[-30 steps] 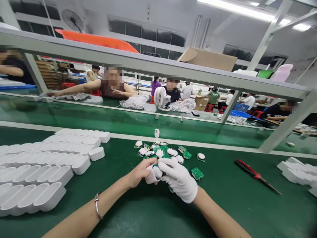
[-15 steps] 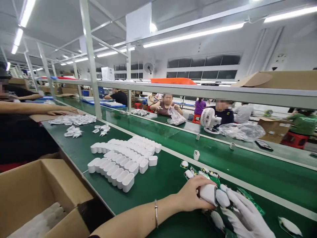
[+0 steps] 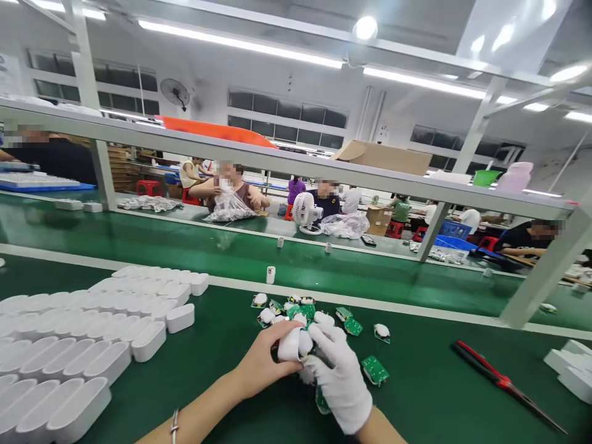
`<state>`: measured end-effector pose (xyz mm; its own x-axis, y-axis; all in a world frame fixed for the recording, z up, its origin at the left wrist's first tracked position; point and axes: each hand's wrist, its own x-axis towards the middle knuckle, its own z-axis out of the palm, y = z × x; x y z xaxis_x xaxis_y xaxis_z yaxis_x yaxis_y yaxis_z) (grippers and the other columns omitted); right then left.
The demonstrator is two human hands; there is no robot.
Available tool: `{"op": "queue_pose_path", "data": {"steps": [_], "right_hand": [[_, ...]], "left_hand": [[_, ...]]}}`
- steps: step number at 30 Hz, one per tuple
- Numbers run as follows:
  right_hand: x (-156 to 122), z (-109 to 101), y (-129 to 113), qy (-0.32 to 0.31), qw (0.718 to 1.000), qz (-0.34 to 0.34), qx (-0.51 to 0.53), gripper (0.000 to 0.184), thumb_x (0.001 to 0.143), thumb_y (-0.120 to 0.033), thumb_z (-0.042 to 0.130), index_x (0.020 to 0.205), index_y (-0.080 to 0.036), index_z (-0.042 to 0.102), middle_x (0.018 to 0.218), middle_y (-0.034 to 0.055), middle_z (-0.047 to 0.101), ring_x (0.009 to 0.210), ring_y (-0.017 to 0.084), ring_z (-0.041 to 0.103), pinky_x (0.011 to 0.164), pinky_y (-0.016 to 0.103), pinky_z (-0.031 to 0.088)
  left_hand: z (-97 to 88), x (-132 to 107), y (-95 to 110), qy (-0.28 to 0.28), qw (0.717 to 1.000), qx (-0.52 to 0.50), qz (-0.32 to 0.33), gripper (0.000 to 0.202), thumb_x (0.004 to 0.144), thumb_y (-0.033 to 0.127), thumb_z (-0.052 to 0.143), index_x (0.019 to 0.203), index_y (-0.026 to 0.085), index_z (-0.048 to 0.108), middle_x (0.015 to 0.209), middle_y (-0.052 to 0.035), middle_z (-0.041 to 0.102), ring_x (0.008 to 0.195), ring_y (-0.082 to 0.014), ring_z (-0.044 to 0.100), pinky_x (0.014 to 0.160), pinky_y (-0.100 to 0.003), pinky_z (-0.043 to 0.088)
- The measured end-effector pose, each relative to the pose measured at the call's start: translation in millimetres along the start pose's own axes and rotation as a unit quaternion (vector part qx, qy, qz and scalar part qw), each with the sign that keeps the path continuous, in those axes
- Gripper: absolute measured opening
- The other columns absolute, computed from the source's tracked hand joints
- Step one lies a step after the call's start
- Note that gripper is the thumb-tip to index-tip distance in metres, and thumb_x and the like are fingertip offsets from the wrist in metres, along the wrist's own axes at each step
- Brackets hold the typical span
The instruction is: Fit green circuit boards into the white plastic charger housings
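My bare left hand [image 3: 263,361] is wrapped round a white plastic housing [image 3: 289,345], its open end turned to the right. My right hand [image 3: 340,370], in a white glove, pinches a circuit board with a white rounded part [image 3: 305,341] at the mouth of the housing. How far the board sits inside cannot be seen. Around and behind both hands lies a loose pile of green circuit boards [image 3: 277,306] with white rounded parts. One board [image 3: 375,370] lies apart, to the right of the glove.
Rows of white housings [image 3: 78,357] stand at left on the green bench. Red-handled pliers [image 3: 504,382] and more white pieces [image 3: 573,370] are at right. Beyond a white strip, a green conveyor belt [image 3: 231,256] carries a white unit [image 3: 271,275]. People sit across it, near a white fan [image 3: 305,213].
My view has swung right, bringing the pliers and the right-hand white pieces into sight. The housing and board have come closer together between my hands.
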<state>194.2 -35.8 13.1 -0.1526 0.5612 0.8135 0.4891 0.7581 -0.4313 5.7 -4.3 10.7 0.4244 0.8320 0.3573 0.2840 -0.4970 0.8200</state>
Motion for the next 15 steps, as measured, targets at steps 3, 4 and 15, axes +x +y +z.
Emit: {"op": "queue_pose_path", "data": {"steps": [3,4,15], "right_hand": [[2,-2,2,-0.027,0.999,-0.001,-0.019,0.057,0.076,-0.008,0.061,0.128,-0.031,0.056,0.112,0.0062,0.065,0.103,0.022,0.063,0.088,0.03,0.055],[2,-3,4,-0.033,0.999,0.003,-0.027,0.058,0.076,-0.008,0.061,0.129,-0.031,0.055,0.114,0.0064,0.064,0.106,0.022,0.062,0.091,0.032,0.053],[0,6,-24,-0.106,0.991,0.076,-0.018,0.028,0.071,-0.005,0.06,0.091,-0.024,0.065,0.098,0.0032,0.063,0.088,0.017,0.061,0.078,0.027,0.054]], "left_hand": [[1.7,0,-3,0.0,1.0,0.018,-0.002,0.059,0.066,0.024,0.074,0.122,0.026,0.058,0.13,-0.007,0.057,0.121,-0.0278,0.051,0.106,-0.045,0.039],[1.6,1,-4,0.003,1.0,0.025,0.0,0.058,0.067,0.024,0.074,0.122,0.026,0.057,0.13,-0.0073,0.057,0.121,-0.028,0.051,0.107,-0.046,0.038],[0.6,-4,2,-0.038,0.993,0.093,0.067,0.054,0.059,0.013,0.062,0.112,0.02,0.053,0.105,-0.0036,0.064,0.092,-0.0189,0.061,0.085,-0.029,0.049]]}}
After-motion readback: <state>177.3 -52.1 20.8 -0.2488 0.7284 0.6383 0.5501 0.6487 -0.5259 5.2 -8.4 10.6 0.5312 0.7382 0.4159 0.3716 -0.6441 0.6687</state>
